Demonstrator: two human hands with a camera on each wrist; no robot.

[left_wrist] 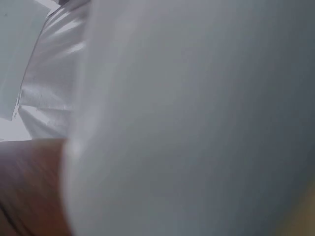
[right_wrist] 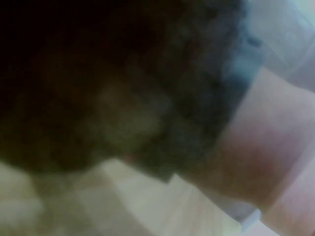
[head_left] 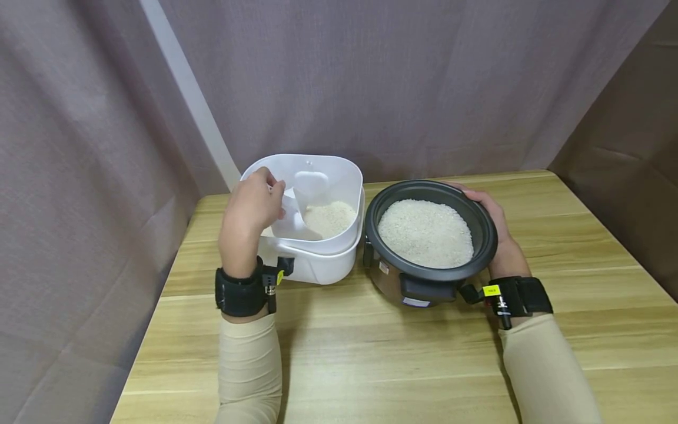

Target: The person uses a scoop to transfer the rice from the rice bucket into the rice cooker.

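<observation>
A white square rice bin (head_left: 339, 171) stands at the table's back left, with some white rice (head_left: 329, 219) in its bottom. My left hand (head_left: 265, 197) reaches over the bin's near left corner and pinches a translucent scoop (head_left: 294, 217) that tilts down into the bin. The left wrist view is filled by the bin's blurred white wall (left_wrist: 197, 123). Beside the bin on the right sits a black cooker pot (head_left: 482, 238) holding a wide layer of rice (head_left: 425, 232). My right hand (head_left: 489, 206) curls round the pot's right side. The right wrist view is a dark blur of the pot (right_wrist: 98, 98).
The wooden table (head_left: 371, 353) stretches toward me in front of both vessels. Grey-brown curtains (head_left: 397, 76) close off the back and left, and a darker one hangs at the right. A white post (head_left: 185, 94) runs up behind the bin.
</observation>
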